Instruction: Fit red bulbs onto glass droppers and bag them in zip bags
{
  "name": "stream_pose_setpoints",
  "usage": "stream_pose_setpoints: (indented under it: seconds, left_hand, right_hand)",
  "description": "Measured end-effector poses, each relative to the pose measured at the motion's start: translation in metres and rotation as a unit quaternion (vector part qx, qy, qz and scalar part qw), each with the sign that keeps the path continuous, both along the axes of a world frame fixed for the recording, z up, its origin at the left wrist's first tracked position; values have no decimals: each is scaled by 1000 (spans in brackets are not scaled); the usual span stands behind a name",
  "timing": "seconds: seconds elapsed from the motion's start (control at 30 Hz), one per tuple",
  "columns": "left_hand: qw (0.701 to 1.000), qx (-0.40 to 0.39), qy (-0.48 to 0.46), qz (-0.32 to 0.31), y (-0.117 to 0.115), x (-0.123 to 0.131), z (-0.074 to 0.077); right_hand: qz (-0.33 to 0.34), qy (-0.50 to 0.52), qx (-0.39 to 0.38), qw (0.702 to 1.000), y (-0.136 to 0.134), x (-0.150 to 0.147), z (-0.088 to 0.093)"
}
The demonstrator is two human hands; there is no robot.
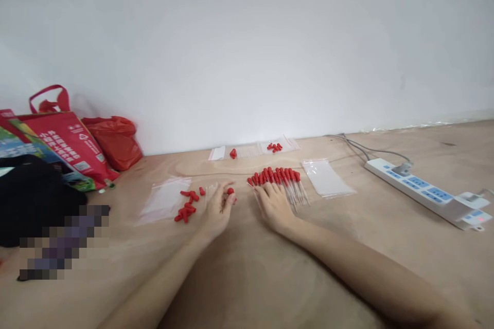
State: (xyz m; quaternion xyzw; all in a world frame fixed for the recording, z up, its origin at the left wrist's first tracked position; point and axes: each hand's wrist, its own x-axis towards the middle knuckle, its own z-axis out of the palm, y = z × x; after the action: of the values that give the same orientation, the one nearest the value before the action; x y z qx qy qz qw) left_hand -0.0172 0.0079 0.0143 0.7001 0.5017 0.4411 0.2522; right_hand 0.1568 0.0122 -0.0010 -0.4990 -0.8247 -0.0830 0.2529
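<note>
My left hand (216, 209) lies on the wooden table (247, 267), fingers curled, pinching a small red rubber cap (230, 192) at its fingertips. Loose red caps (186, 209) lie just left of it. My right hand (273, 204) rests flat with fingers stretched out, touching the near end of a row of clear droppers with red caps (278, 178). An empty clear zip bag (165, 198) lies left of the loose caps, another clear bag (326, 177) lies right of the droppers.
More bags with a few red caps (254, 150) lie near the white wall. A white power strip (432, 194) with cable is at right. Red shopping bags (73, 144) and a black item (31, 198) stand at left.
</note>
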Motion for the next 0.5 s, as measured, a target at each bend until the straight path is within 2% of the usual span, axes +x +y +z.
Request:
stream_pose_setpoints:
  seconds: [0.1, 0.2, 0.5]
  left_hand:
    - [991, -93, -79, -60, -13, 17, -14]
    - [983, -131, -104, -80, -18, 23, -20]
    - [977, -130, -145, -86, -14, 22, -21]
  right_hand:
    - [59, 31, 25, 997, -10, 36, -10]
    - [77, 63, 15, 995, -13, 53, -12]
    - [148, 49, -9, 988, -17, 39, -9]
